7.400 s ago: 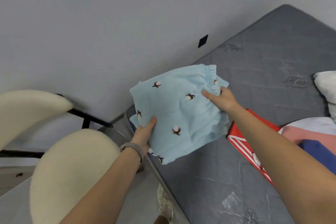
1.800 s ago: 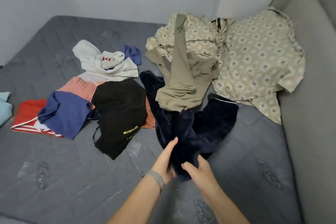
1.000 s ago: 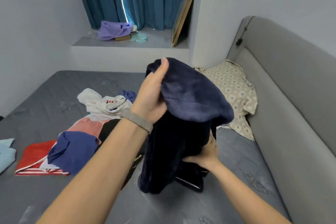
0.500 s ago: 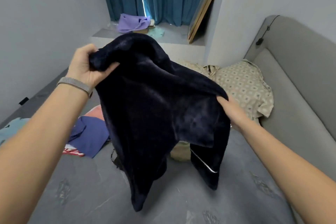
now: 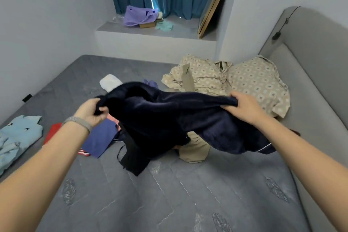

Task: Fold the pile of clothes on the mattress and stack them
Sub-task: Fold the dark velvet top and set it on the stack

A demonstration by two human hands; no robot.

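I hold a dark navy fleece garment point(image 5: 169, 118) stretched wide above the grey mattress point(image 5: 169, 199). My left hand point(image 5: 92, 111) grips its left edge and my right hand point(image 5: 244, 107) grips its right edge. The cloth sags between them and its lower parts hang toward the pile. Beneath it lie a black garment point(image 5: 131, 160), a khaki piece point(image 5: 195, 149), a blue piece point(image 5: 99, 139) and a red one point(image 5: 53, 131). The folded light-blue garment point(image 5: 17, 137) lies at the left edge.
Beige patterned clothes point(image 5: 235, 81) lie at the back right against the grey padded headboard point(image 5: 310, 81). A white garment point(image 5: 111, 83) sits further back. Behind the bed a window ledge point(image 5: 160, 32) carries a purple cloth, with blue curtains above.
I have lowered the navy garment from chest height and spread it sideways; both hands have moved down and apart, and the cloth now lies more level over the pile.
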